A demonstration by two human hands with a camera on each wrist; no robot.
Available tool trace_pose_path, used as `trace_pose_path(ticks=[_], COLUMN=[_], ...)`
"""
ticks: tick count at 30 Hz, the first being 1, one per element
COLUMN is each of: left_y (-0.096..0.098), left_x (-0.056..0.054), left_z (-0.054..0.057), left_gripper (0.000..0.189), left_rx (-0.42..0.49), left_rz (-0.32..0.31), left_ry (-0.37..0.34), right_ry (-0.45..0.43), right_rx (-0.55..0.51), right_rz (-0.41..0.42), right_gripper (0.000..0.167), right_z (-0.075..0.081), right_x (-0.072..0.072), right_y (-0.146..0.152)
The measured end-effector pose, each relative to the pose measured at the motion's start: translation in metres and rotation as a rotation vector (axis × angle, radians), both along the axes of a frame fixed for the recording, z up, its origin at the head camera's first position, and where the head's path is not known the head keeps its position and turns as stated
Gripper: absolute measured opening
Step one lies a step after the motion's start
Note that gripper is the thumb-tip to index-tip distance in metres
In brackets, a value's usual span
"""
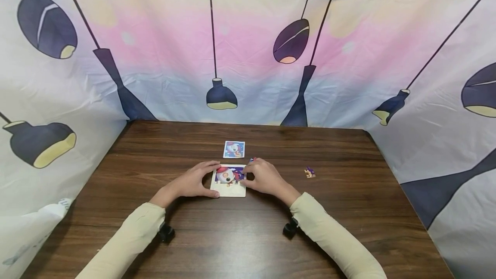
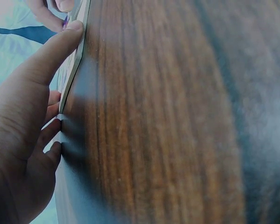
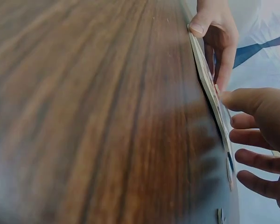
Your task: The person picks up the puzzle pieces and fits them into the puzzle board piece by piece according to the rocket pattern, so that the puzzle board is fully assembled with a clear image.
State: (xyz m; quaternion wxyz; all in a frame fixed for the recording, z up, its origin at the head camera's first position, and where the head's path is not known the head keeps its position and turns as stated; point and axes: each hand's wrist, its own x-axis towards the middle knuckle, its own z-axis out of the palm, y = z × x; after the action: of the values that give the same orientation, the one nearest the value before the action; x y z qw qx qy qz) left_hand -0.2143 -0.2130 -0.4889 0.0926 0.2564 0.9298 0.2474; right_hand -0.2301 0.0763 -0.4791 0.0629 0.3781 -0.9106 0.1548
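Observation:
A small jigsaw puzzle board [image 1: 232,190] lies on the table, its far part filled with a picture of a white round-faced character on purple and its near strip bare and cream. My left hand [image 1: 193,181] holds the board's left side, thumb at the near corner and fingers at the far one. At the right edge my right hand [image 1: 265,176] has thumb and index finger bent round a puzzle piece [image 1: 243,175], partly hidden by the fingers. In the right wrist view the thumb [image 3: 245,99] touches the board's top; the other fingers spread beyond it.
Behind the board lies a square picture card [image 1: 234,149] with a similar character. Loose puzzle pieces [image 1: 309,172] are to the right, and another piece [image 1: 253,159] peeks out behind my right hand. A printed cloth [image 1: 248,46] hangs beyond the brown wooden table [image 1: 248,236].

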Motion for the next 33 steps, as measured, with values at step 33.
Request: trace_pose_path(ticks=[33], left_y=[0.0007], left_x=[0.0001], left_z=[0.0000], left_gripper=[0.103], left_rx=[0.007], left_rz=[-0.001], left_ry=[-0.004], right_ry=[-0.015], right_rx=[0.025], right_rz=[0.016], right_gripper=[0.027], right_z=[0.0018], right_x=[0.0001], right_y=[-0.0068])
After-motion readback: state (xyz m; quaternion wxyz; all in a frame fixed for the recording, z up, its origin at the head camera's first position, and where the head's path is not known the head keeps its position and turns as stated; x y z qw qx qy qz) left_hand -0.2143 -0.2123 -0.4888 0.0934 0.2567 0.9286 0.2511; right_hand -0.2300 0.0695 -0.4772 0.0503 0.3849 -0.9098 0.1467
